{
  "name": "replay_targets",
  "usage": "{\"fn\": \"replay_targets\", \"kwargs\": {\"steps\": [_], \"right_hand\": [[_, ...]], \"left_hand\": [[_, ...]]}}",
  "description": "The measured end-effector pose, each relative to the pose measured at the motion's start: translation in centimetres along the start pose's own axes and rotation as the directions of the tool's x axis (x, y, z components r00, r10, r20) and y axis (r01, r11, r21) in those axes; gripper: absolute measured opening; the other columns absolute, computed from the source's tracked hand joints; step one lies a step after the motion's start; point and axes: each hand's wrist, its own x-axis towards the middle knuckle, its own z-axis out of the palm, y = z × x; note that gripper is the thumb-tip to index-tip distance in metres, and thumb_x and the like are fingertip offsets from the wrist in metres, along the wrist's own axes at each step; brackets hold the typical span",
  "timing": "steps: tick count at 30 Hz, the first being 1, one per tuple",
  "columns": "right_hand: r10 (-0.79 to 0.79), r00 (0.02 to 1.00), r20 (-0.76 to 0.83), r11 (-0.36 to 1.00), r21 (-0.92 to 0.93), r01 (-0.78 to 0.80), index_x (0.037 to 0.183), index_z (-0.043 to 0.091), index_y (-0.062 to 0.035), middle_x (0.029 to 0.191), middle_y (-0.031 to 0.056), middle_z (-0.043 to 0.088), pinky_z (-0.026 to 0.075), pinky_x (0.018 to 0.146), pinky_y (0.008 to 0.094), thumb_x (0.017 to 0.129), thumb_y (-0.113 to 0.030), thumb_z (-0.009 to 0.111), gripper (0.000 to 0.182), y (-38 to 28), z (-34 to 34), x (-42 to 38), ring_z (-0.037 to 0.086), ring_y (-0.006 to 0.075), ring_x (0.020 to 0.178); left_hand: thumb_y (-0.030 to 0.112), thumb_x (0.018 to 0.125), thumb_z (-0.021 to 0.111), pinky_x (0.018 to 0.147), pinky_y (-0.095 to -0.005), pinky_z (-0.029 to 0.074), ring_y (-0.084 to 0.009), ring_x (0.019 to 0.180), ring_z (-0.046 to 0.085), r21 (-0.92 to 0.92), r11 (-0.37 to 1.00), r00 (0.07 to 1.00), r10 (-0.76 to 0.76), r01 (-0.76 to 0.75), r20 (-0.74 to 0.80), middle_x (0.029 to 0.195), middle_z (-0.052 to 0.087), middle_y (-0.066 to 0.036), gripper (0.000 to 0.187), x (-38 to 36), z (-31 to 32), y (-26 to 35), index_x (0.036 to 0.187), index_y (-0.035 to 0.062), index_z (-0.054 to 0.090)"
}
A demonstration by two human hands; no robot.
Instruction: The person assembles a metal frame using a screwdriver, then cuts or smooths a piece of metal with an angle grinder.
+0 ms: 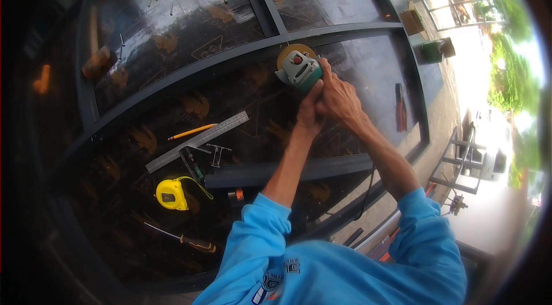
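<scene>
An angle grinder [303, 73] with a grey head, a green body and a yellowish disc [298, 50] is held out in front of me. My left hand [311, 110] closes around the rear of its body from below. My right hand [340, 95] wraps the same body from the right, its index finger stretched along the side. The disc's edge overlaps the dark grey metal frame [230, 57] close to where two bars meet. A black cord [368, 190] hangs below my right forearm.
On the dark tabletop lie a metal ruler [230, 125], a pencil [192, 131], a yellow tape measure [172, 194], a screwdriver [195, 243] and pliers [401, 108]. A wooden-handled hammer [98, 62] rests at the left. Several small screws are scattered at the top.
</scene>
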Motion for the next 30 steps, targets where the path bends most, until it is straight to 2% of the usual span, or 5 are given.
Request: {"fn": "replay_targets", "kwargs": {"steps": [9, 16, 24, 26, 30], "right_hand": [[-0.046, 0.998, -0.031, 0.995, 0.083, 0.048, 0.140, 0.021, -0.0044, 0.100, 0.0313, 0.061, 0.047, 0.073, 0.0517, 0.069, -0.017, 0.062, 0.083, 1.1, 0.9, 0.6, 0.059, 0.0489, 0.086], [-0.032, 0.999, -0.042, 0.992, 0.119, 0.037, 0.139, 0.022, -0.0053, 0.096, 0.0316, 0.061, 0.046, 0.073, 0.0525, 0.070, -0.014, 0.061, 0.081, 1.8, 1.0, 0.4, 0.059, 0.0496, 0.088], [-0.064, 0.996, -0.063, 0.957, 0.277, 0.079, 0.138, 0.023, -0.0057, 0.095, 0.0308, 0.061, 0.045, 0.075, 0.0523, 0.069, -0.010, 0.059, 0.078, 3.0, 1.3, 0.4, 0.058, 0.0503, 0.090], [-0.052, 0.998, -0.043, 0.953, 0.298, 0.063, 0.138, 0.023, -0.0057, 0.095, 0.0308, 0.061, 0.045, 0.075, 0.0519, 0.069, -0.011, 0.059, 0.078, 3.1, 1.2, 0.5, 0.058, 0.0503, 0.090], [-0.032, 0.999, -0.007, 0.931, 0.363, 0.033, 0.139, 0.022, -0.0055, 0.094, 0.0301, 0.062, 0.047, 0.074, 0.0507, 0.069, -0.011, 0.060, 0.080, 3.6, 1.1, 0.7, 0.059, 0.0499, 0.090]], "left_hand": [[0.025, 0.090, 0.064, 0.098, -0.0328, 0.042, -0.0173, 0.110, 0.055, 0.048, 0.998, 0.999, -0.034, 0.035, -0.012, 0.117, 0.057, -0.005, 0.042, 0.1, -0.4, 0.2, 0.126, 0.0070, 0.051], [0.023, 0.087, 0.068, 0.096, -0.0329, 0.042, -0.0158, 0.110, 0.053, 0.085, 0.995, 0.996, -0.037, 0.044, -0.086, 0.118, 0.056, -0.003, 0.046, 0.4, -0.8, -0.1, 0.127, 0.0077, 0.050], [0.023, 0.087, 0.068, 0.097, -0.0324, 0.041, -0.0157, 0.111, 0.052, 0.129, 0.990, 0.992, -0.039, 0.055, -0.119, 0.118, 0.055, -0.003, 0.046, 0.7, -1.1, -0.6, 0.127, 0.0066, 0.051], [0.036, 0.084, 0.071, 0.092, -0.0346, 0.047, -0.0184, 0.111, 0.055, 0.271, 0.962, 0.997, 0.027, -0.006, -0.074, 0.119, 0.056, -0.006, 0.057, 0.8, -1.5, -0.8, 0.128, 0.0079, 0.049], [0.035, 0.084, 0.072, 0.090, -0.0336, 0.048, -0.0174, 0.108, 0.056, 0.283, 0.959, 0.993, 0.002, 0.032, -0.120, 0.119, 0.056, -0.006, 0.055, 1.0, -1.9, -1.0, 0.127, 0.0077, 0.050]]}}
